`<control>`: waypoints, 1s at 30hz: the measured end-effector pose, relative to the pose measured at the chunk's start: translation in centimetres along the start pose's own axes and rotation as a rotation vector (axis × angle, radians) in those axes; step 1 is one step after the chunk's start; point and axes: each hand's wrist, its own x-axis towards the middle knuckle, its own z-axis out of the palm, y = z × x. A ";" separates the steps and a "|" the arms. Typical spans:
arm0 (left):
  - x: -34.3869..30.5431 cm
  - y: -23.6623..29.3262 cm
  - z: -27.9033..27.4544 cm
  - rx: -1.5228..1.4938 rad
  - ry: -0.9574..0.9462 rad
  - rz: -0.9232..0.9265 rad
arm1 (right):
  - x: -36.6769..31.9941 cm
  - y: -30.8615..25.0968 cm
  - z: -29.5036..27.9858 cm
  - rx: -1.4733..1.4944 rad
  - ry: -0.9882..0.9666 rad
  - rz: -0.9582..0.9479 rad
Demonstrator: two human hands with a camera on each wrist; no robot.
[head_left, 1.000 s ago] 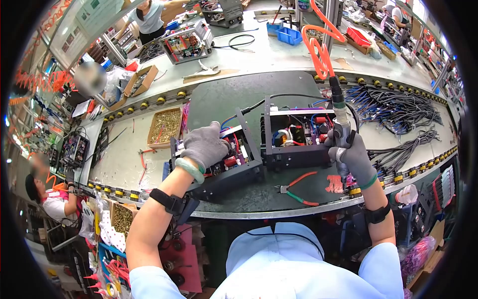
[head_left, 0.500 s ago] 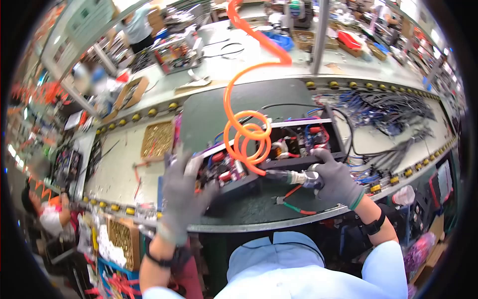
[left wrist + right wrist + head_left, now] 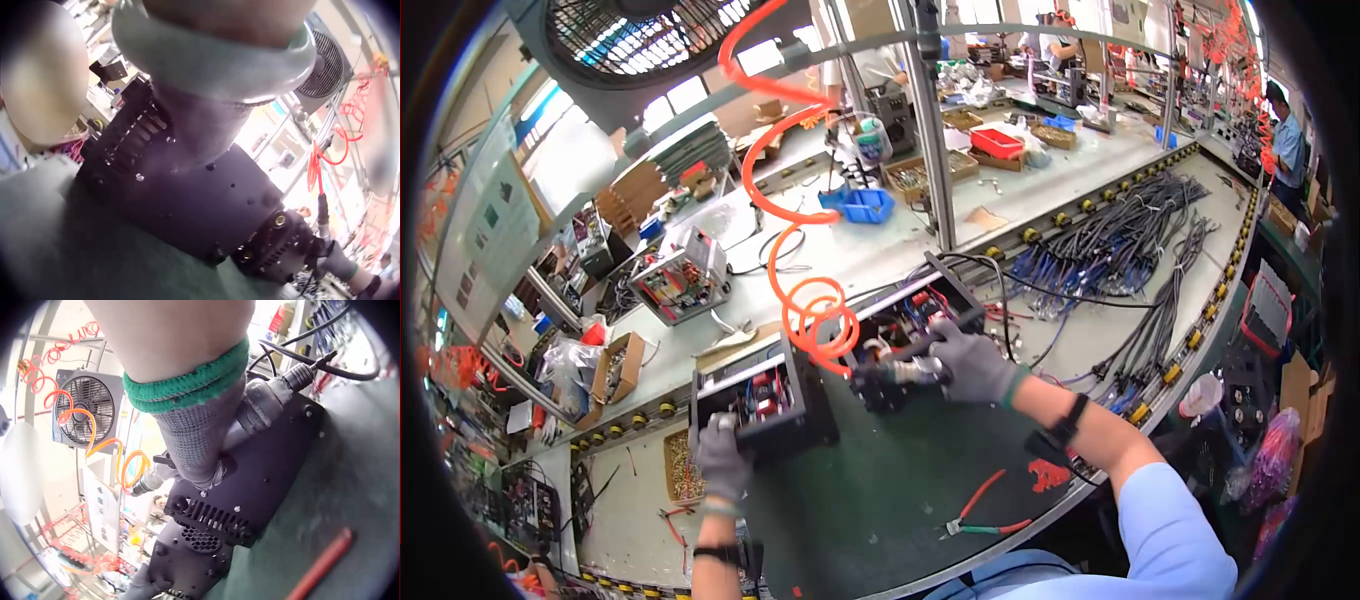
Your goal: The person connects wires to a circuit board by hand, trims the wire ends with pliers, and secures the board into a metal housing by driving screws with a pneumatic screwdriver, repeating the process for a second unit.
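In the head view, the gloved left hand (image 3: pixel 722 462) grips the near left corner of an open black chassis (image 3: pixel 770 395) with circuit parts inside. The gloved right hand (image 3: pixel 980 368) holds an air screwdriver (image 3: pixel 908 372) sideways over the near edge of a second open chassis (image 3: pixel 925 310). An orange coiled hose (image 3: pixel 785 240) runs up from the tool. In the right wrist view, the screwdriver (image 3: pixel 259 406) crosses under the hand (image 3: pixel 197 440), its bit pointing away from the chassis (image 3: pixel 262 481). The left fingertips are hidden in the left wrist view.
Red-and-green-handled pliers (image 3: pixel 985 527) lie on the green mat (image 3: pixel 880 500). Bundled black cables (image 3: pixel 1120 245) are at the right, a box of small brass parts (image 3: pixel 683 465) at the left. A metal post (image 3: pixel 930 150) stands behind the mat.
The head view has swung to the right. The left hand has come down onto the left chassis, which now stands turned with a gap from the other. The right hand still holds the screwdriver.
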 end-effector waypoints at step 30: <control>3.0 3.4 -0.8 -0.032 -0.282 -0.236 | 8.8 -1.4 -2.3 0.037 -0.358 0.190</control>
